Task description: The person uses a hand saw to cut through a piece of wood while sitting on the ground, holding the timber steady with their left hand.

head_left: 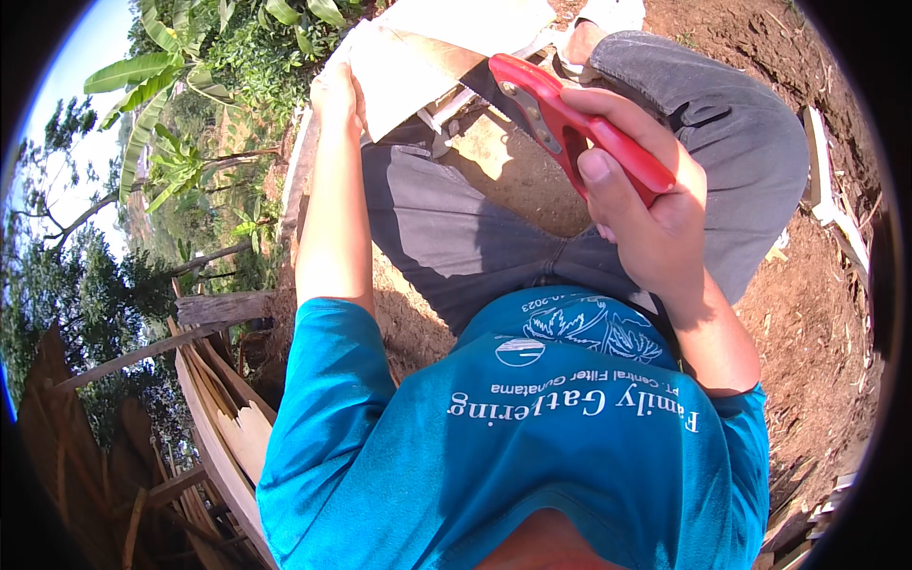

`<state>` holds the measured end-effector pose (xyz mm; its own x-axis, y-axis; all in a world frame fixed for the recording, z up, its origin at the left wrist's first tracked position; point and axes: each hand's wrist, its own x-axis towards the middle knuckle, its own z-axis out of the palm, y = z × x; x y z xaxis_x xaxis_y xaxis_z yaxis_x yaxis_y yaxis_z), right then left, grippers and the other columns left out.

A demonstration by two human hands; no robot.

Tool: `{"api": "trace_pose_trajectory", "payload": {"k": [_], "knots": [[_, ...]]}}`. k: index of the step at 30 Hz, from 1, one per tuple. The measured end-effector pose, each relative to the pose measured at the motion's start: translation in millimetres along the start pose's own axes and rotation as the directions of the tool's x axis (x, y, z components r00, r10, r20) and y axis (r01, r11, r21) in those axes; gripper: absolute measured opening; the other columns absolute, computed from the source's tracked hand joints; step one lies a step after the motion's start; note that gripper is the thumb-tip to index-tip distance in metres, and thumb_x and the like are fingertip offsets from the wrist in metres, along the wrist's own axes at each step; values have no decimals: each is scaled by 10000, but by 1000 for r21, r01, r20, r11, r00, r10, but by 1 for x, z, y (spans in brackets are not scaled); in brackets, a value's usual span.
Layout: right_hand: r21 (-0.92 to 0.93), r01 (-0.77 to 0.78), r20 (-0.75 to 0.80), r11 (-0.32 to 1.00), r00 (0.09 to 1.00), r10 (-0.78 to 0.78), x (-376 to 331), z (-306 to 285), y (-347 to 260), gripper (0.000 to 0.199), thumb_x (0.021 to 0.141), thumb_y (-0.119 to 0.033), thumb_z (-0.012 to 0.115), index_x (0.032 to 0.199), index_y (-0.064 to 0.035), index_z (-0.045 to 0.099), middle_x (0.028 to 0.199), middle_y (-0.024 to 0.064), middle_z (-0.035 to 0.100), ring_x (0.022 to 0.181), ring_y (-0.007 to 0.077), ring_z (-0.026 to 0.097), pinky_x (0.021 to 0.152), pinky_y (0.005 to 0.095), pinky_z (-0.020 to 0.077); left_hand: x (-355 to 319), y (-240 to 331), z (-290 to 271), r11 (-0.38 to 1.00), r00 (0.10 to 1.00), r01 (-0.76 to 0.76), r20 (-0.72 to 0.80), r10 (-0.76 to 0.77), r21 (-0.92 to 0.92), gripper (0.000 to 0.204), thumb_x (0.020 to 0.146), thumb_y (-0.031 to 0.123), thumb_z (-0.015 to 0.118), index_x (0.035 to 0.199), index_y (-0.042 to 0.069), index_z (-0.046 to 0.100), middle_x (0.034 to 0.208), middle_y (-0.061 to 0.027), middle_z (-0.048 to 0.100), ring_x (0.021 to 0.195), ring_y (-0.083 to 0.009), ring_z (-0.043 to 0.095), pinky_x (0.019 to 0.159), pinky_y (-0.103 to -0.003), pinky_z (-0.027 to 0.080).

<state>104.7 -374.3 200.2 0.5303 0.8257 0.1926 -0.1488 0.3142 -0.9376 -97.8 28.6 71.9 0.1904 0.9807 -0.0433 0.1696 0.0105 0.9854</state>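
Observation:
My right hand (660,218) is wrapped round the red handle (530,85) of a handsaw, in front of my right thigh. The saw's dark blade (494,93) runs forward and left from the handle, its far part passing at the edge of a pale wooden board (413,71). Whether the teeth are in the wood I cannot make out. My left hand (339,98) grips the left edge of that board, with its fingers partly hidden and washed out by sunlight. The board lies tilted beyond my knees, its upper part glaring white.
Grey trousers (741,142) cover my spread legs, and a light-coloured shoe (613,13) shows at the top. Reddish bare soil (779,351) spreads to the right. Planks and split timber (233,408) stand at the lower left, with a weathered beam (223,307) and green plants (171,66) beyond.

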Motion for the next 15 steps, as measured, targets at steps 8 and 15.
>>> {"api": "trace_pose_trajectory", "payload": {"k": [8,15], "knots": [[-27,13,4,1000,1000,-13,-2,5,-1,325,974,-66,646,1283,33,644,1150,113,697,1045,158,640,920,284,493,0,15,23,1000,999,-21,-32,21,-7,247,959,113,605,718,78,562,542,15,532,400,-70,455,352,-260,331],[-188,75,15,979,997,-73,-12,1,3,328,996,-129,643,1297,2,657,1030,65,703,766,68,553,673,218,427,4,21,28,999,999,20,-28,-18,46,257,962,104,600,708,77,575,539,13,546,411,-74,467,363,-279,339]]}}
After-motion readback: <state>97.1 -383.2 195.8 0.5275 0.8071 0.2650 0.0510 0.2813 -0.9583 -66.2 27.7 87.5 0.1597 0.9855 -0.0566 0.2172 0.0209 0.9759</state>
